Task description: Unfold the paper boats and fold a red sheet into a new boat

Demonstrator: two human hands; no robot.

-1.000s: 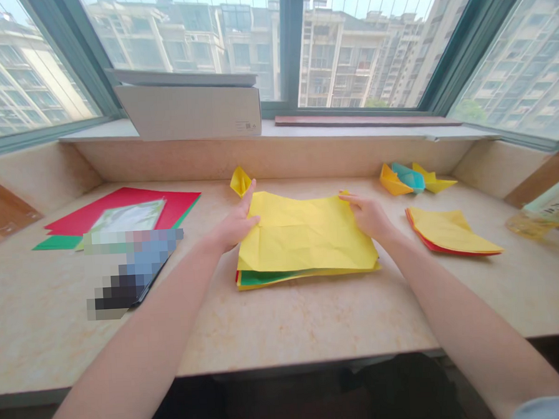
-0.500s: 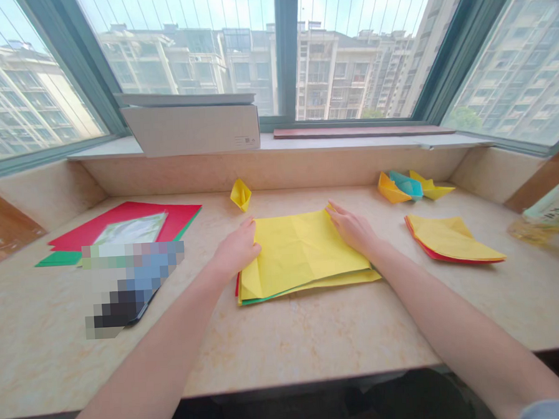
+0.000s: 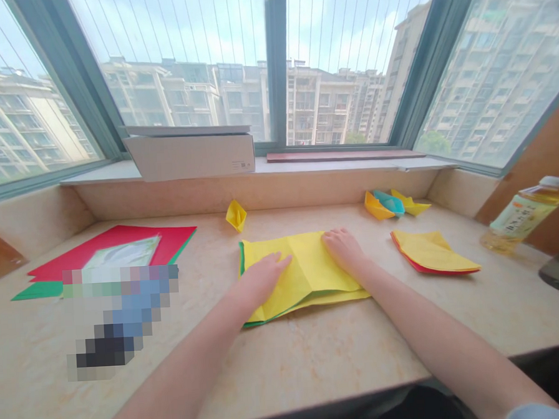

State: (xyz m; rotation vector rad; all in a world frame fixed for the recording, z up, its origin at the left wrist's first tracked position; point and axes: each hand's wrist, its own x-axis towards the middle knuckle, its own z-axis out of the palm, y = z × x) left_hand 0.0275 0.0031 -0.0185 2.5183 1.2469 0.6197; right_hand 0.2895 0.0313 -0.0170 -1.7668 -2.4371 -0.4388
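Head camera gives me the left hand point(image 3: 263, 280) palm down, fingers extended, pressing on creased yellow paper point(image 3: 305, 263) near the middle of the counter point(image 3: 311, 364). I see the right hand point(image 3: 343, 247) lying over its far right corner; I can't tell whether those fingers pinch it. Green paper point(image 3: 241, 256) shows underneath, and a yellow paper boat point(image 3: 236, 217) sits beyond.

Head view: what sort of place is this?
Probably a home, at a worktop by the window. Signs: a stone-look counter below a wide framed window, apartment-style buildings outside, and a drink bottle beside loose craft paper.
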